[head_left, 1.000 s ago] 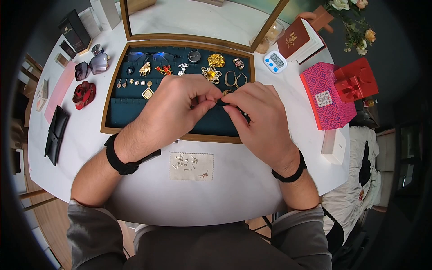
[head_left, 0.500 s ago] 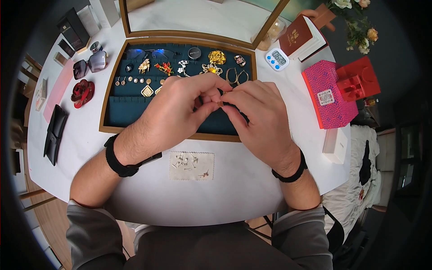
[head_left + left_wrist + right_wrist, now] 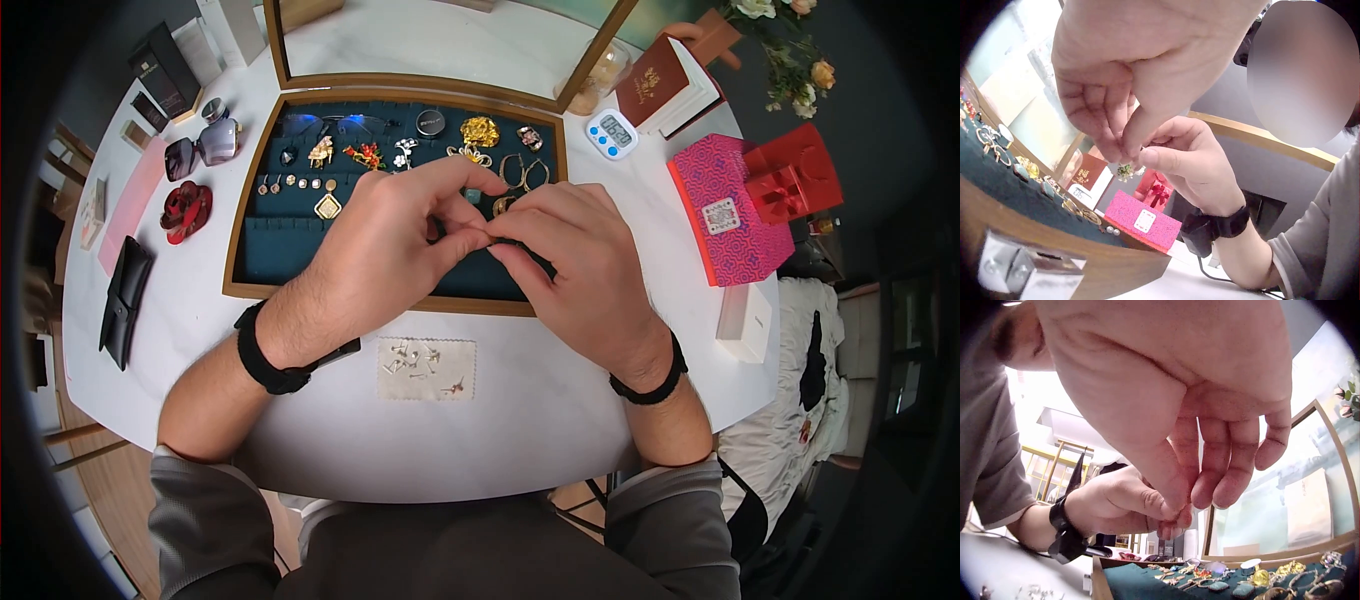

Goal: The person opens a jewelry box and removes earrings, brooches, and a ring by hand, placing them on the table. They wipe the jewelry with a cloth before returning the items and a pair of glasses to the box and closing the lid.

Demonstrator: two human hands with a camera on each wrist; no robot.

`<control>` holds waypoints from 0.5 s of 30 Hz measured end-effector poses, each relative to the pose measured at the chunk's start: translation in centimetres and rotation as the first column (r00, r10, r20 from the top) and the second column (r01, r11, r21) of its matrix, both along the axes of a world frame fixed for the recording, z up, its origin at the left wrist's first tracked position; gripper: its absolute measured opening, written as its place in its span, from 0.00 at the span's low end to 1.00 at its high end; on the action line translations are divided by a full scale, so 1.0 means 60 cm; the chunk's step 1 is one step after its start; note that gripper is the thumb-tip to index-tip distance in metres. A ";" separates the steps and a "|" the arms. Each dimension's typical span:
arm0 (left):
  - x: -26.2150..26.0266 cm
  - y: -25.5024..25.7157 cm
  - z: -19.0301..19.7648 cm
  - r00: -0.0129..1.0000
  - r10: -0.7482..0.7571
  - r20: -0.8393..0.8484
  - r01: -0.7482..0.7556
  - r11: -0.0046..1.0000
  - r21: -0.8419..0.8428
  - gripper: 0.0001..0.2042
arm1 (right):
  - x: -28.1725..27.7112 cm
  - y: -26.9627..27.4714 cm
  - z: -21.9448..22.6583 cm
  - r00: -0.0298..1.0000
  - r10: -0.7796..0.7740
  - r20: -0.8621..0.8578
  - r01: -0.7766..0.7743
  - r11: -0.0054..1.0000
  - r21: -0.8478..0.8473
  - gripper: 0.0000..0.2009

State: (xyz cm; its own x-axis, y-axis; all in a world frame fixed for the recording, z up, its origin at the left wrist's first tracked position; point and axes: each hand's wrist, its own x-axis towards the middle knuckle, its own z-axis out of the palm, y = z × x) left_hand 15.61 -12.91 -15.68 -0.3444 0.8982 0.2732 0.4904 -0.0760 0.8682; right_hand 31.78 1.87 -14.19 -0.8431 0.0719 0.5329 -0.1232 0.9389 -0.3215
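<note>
Both hands meet over the front of a wooden jewelry case (image 3: 236, 240) lined in dark green. My left hand (image 3: 400, 225) and right hand (image 3: 580, 255) pinch a tiny copper-coloured jewelry piece between touching fingertips; the fingers now hide it. In the left wrist view, the thumb and fingertips of the left hand (image 3: 1154, 56) come together against those of the right hand (image 3: 1194, 165). Inside the case lie gold brooches (image 3: 480, 132), hoop earrings (image 3: 537, 174), a square gold pendant earring (image 3: 327, 206) and several small studs (image 3: 290, 181).
A small cream cloth (image 3: 390, 390) with silver studs lies before the case. Left are sunglasses (image 3: 215, 143), a red flower ornament (image 3: 187, 212) and a black pouch (image 3: 125, 300). Right are a timer (image 3: 611, 134), a book (image 3: 655, 85), a patterned box (image 3: 715, 180) and a white box (image 3: 742, 325).
The copper-coloured piece showed between the fingertips half a second ago and is covered now. The hands have stayed together at nearly the same spot, fingers shifting slightly.
</note>
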 end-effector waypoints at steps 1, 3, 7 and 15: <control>0.001 -0.001 0.003 1.000 0.002 -0.007 -0.002 1.000 -0.009 0.17 | 0.001 0.001 0.002 1.000 0.001 0.018 -0.001 1.000 -0.004 0.07; 0.002 -0.002 0.004 1.000 0.002 -0.015 -0.003 1.000 -0.018 0.17 | 0.004 0.002 0.005 0.999 0.001 0.035 -0.001 1.000 -0.009 0.07; 0.003 -0.001 0.000 1.000 -0.009 -0.028 0.008 1.000 -0.020 0.16 | 0.006 0.005 0.005 0.998 0.014 0.065 -0.013 1.000 -0.024 0.06; -0.005 0.001 -0.006 0.996 -0.001 -0.090 0.000 1.000 -0.009 0.17 | 0.004 0.025 0.003 0.997 -0.002 0.082 0.006 0.999 -0.052 0.05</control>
State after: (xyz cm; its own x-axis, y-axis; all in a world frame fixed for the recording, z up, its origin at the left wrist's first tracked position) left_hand 15.30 -12.86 -16.05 -0.3183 0.9009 0.2951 0.5663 -0.0689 0.8213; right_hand 32.01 3.35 -13.99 -0.8832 0.1011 0.4579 -0.0911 0.9209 -0.3791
